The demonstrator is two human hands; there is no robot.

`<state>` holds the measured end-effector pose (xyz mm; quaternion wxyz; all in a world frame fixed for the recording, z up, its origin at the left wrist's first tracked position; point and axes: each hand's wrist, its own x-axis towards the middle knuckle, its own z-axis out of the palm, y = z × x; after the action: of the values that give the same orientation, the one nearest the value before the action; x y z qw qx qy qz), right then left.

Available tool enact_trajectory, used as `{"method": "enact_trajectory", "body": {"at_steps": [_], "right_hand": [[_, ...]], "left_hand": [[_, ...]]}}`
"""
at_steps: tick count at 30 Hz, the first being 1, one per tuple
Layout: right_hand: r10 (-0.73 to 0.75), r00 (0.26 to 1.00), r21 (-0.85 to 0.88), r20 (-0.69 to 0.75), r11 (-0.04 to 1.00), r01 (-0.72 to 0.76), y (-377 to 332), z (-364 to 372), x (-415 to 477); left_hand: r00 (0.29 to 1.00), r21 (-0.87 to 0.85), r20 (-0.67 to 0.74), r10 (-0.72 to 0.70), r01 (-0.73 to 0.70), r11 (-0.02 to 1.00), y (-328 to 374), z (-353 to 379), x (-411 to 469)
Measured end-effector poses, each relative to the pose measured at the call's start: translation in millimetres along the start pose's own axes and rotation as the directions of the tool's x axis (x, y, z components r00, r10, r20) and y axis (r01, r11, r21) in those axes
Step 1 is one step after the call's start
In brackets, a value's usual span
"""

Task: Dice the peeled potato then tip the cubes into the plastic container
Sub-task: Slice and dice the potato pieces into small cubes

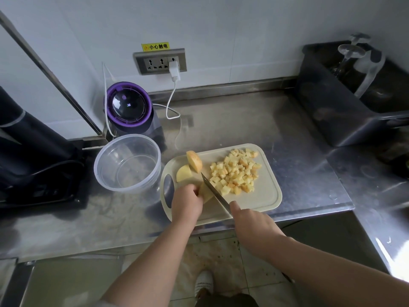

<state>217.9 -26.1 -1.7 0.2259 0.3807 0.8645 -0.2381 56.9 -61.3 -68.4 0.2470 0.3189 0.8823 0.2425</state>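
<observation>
Potato cubes [234, 171] and three larger pieces all lie on the cutting board [261, 196]; I go now from big things to small.

The steel counter [243, 120] is grey, smeared and partly shiny. At its far right stands a dark box-shaped bin [332, 111], well apart from the work. The cutting board is a cream plastic rectangle with round corners and a grey handle hole at its left end. Just beside that end stands the plastic container [132, 189], round and clear. Behind it is an appliance [129, 105] with a purple ring and a glossy dark dome, and a white cable [171, 103] loops past it.

The cubes make a loose, rough heap on the right half of the board. My left hand [187, 203] has curled fingers and holds down a flat potato piece [205, 192]. My right hand [254, 224] is closed around the handle of the knife [213, 189]. Its narrow dark blade slants across this piece, close beside the left fingers. A rounded wedge [194, 161] and a flat slice [183, 173] lie close together at the board's far left.
</observation>
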Motion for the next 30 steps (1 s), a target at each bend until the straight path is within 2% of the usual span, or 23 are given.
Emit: {"method": "enact_trajectory", "body": {"at_steps": [3,8,12,30], "right_hand": [[0.013,1.000,0.002,0.008,1.000,-0.013,1,-4,-1],[0.030,0.994,0.002,-0.101,1.000,-0.030,0,-14,2],[-0.016,0.998,-0.039,-0.068,0.999,0.014,-10,-9,0],[-0.023,0.999,-0.099,-0.032,0.995,0.020,-13,3,9]], "left_hand": [[0.998,-0.076,0.024,-0.056,0.058,0.995,-1,0,0],[0.991,-0.147,0.040,-0.124,0.129,0.981,-3,1,1],[0.979,-0.179,0.048,-0.196,0.202,0.963,-6,5,4],[0.982,-0.195,0.053,-0.183,0.190,0.962,-8,7,6]]}}
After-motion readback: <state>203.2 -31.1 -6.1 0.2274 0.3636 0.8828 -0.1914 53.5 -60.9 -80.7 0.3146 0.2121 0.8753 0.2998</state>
